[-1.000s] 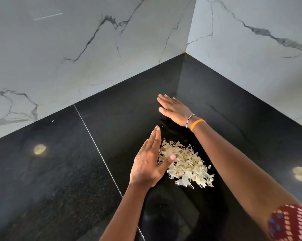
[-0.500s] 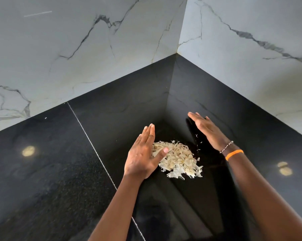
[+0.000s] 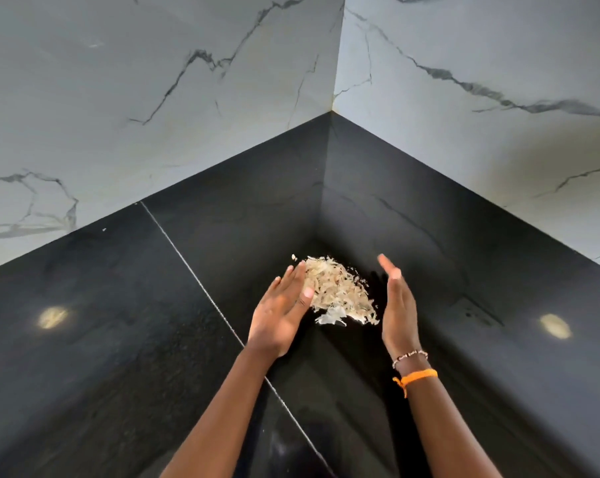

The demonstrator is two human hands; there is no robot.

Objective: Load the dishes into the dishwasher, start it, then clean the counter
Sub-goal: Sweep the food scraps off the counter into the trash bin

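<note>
From the head camera, a black shiny tabletop (image 3: 126,357) fills the low part of the view. It runs into a corner where two white marble walls (image 3: 153,98) meet. The walls have thin dark lines like cracks. A thin pale line (image 3: 202,288) crosses the tabletop from the far wall toward the person.

A small pile of pale dry scraps (image 3: 336,291) lies on the tabletop near the corner. The bits look thin and flaky, cream and light brown. One flat whitish piece sticks out at the near edge of the pile.

The left hand (image 3: 281,312) is open and flat, with its fingers straight and close together. Its side rests by the left edge of the pile, and the thumb touches the scraps. It holds nothing.

The right hand (image 3: 398,305) is open too, standing on its edge with the fingers straight. It is just beside the right edge of the pile, and its fingertips look blurry. It holds nothing. The pile sits between the two hands.

The right wrist wears a bead bracelet (image 3: 410,357) and an orange band (image 3: 416,377).

Two soft yellow light spots (image 3: 52,317) shine on the tabletop, one at each side.
</note>
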